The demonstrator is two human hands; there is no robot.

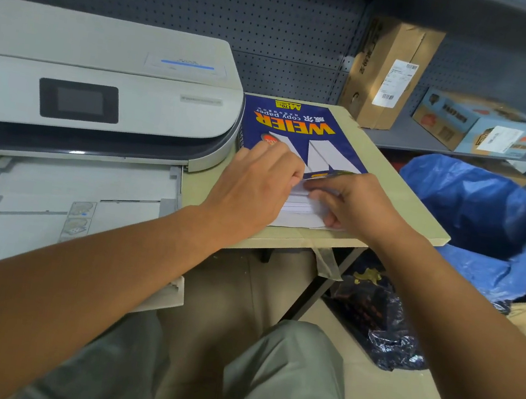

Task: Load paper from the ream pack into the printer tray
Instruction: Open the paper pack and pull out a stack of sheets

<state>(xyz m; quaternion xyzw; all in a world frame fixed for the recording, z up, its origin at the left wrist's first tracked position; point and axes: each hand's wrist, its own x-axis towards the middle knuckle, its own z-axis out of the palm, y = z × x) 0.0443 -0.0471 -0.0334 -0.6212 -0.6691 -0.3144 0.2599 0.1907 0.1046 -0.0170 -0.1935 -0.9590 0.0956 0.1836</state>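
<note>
- Both hands work at the open end of the ream pack point(301, 130); the left hand point(253, 184) presses down, fingers curled.
- The right hand point(352, 201) pinches some white paper point(298, 204).
- Take a small bunch, keep it flat, then slide it into the printer tray point(53, 190).

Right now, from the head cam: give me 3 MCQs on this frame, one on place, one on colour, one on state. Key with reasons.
1. Where does the ream pack lie?
A. On the floor
B. On the table, right of the printer
C. On the shelf with the boxes

2. What is the main colour of the pack's wrapper?
A. Blue
B. Green
C. Red

3. What state is the printer tray in?
A. Shut
B. Removed and set on the shelf
C. Pulled out toward the person

Key:
1 B, it rests on the tabletop beside the printer.
2 A, blue with orange lettering.
3 C, it juts out below the printer while the left hand and right hand work the white sheets at the pack's near end.
</note>
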